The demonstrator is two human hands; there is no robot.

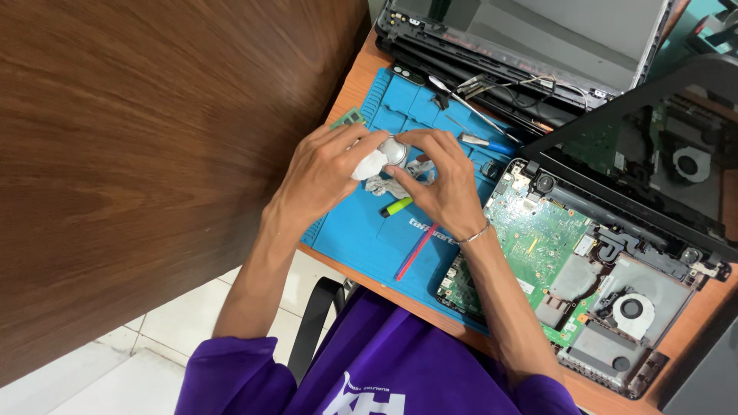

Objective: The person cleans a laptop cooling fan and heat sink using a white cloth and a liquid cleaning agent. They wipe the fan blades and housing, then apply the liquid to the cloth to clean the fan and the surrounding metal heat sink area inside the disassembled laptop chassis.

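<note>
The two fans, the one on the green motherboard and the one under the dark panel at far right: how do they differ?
The motherboard fan lies uncovered in the open laptop base, close to the person; the far fan is dimmer, seen through the dark panel farther back. The motherboard fan looks larger in view, and the far fan smaller. Both are round, pale, with dark hubs.

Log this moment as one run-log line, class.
left hand: white tissue | right hand: small round metal part | beneath: blue mat | beside: green circuit board
</note>
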